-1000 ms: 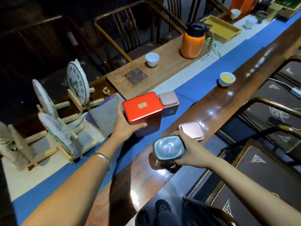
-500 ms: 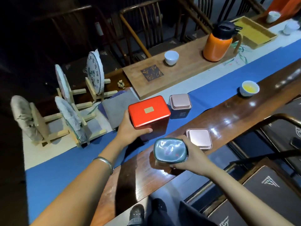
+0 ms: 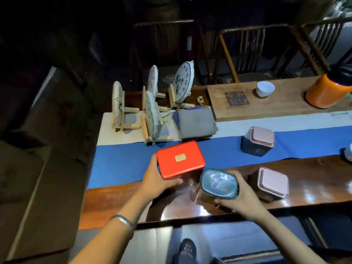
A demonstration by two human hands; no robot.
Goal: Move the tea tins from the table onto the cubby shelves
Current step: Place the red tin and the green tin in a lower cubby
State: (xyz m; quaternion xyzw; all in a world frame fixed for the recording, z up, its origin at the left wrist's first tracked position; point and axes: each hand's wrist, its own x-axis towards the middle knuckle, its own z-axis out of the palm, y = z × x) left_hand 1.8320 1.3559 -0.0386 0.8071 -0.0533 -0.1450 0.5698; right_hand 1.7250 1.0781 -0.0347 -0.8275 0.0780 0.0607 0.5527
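Note:
My left hand grips a red rectangular tea tin with a small gold label, held over the near edge of the blue runner. Just right of it, my right hand holds a teal-lidded tin above the glossy wooden table. Two tins with pink square lids stand on the table: one beside my right hand, the other farther back on the blue runner. No cubby shelves are visible.
Several wrapped tea cakes on wooden stands and a folded grey cloth sit at the table's left end. A wooden board carries a white cup and an orange flask. Chairs stand behind. Dark furniture lies left.
The view has swung to the left, so the table's left end and dark floor now show. Both hands keep their tins, which have drifted left and toward me, away from the pink-lidded tins.

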